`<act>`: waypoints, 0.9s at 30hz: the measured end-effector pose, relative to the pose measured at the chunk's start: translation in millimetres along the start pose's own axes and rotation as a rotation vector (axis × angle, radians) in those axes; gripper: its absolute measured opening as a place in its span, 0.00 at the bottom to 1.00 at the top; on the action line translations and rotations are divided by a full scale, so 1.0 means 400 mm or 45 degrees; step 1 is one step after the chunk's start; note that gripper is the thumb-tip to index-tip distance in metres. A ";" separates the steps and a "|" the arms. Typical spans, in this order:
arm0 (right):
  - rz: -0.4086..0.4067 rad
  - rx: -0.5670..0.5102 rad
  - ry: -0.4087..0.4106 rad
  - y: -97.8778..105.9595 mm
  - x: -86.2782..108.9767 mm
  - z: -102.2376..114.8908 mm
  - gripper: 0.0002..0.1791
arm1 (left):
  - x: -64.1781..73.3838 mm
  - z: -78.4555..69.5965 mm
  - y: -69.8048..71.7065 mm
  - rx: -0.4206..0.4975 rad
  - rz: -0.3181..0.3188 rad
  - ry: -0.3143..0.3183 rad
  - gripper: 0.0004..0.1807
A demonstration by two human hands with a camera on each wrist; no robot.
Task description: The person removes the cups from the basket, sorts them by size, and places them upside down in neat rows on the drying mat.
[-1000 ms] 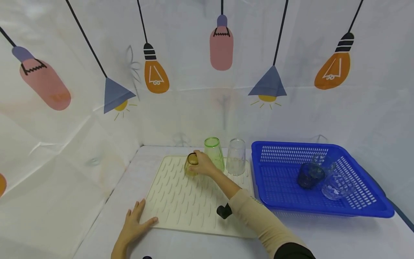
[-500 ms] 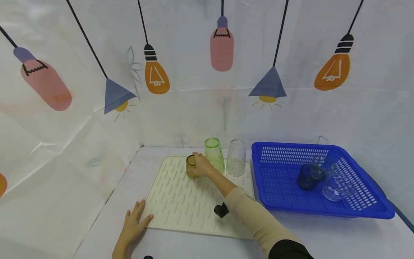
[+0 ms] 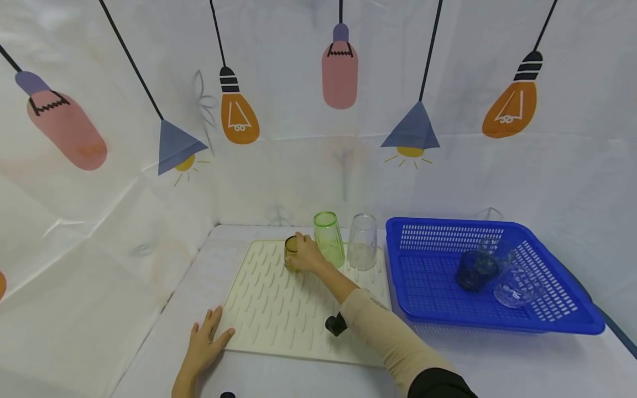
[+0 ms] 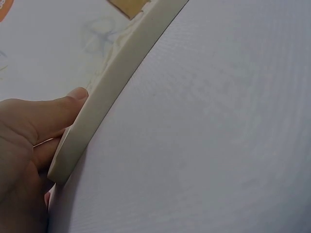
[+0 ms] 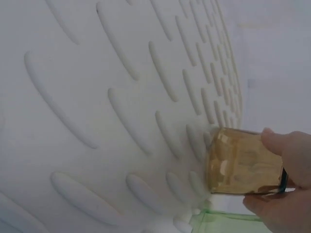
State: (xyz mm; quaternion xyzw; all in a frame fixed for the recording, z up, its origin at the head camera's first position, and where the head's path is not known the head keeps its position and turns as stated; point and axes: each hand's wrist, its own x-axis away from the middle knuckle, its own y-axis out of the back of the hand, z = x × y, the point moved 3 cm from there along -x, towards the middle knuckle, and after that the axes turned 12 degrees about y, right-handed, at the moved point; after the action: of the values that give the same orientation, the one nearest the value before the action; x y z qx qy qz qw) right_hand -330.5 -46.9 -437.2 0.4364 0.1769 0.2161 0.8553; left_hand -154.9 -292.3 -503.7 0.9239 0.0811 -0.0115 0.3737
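Note:
My right hand (image 3: 307, 255) grips a small amber glass (image 5: 243, 162) by its upper part, toward the back of a cream ridged drying mat (image 3: 271, 315). In the right wrist view the glass's base meets the mat, with thumb and fingers on opposite sides. Just right of that hand stand a tall green glass (image 3: 329, 237) and a tall clear glass (image 3: 363, 243). My left hand (image 3: 201, 345), fingers spread and extended, lies at the mat's front left corner. Its thumb (image 4: 73, 104) touches the mat's edge in the left wrist view.
A blue plastic basket (image 3: 423, 309) sits on the table right of the mat. Inside are a dark glass (image 3: 473, 271) and several clear glass pieces (image 3: 515, 287), partly overlapping. A white sheet with printed lamps (image 3: 298, 177) hangs behind.
The amber glass and right hand have shifted very slightly on the mat. The right forearm has drawn a little left. The left thumb has moved slightly left along the mat's edge.

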 end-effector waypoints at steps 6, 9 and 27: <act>-0.027 0.070 0.034 0.000 0.014 0.007 0.43 | 0.003 -0.001 0.003 -0.004 -0.004 -0.003 0.37; -0.077 0.143 0.088 0.003 0.032 0.017 0.40 | 0.003 -0.001 0.003 0.000 -0.002 0.003 0.37; -0.336 0.141 0.508 0.148 0.195 0.058 0.28 | -0.001 0.002 -0.004 -0.054 -0.026 0.022 0.35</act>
State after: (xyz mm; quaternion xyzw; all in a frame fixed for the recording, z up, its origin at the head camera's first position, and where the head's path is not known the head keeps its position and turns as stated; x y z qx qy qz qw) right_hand -265.9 9.6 -384.3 0.4045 0.4092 0.1745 0.7991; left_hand -155.6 -292.0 -505.3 0.9150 0.0939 -0.0057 0.3923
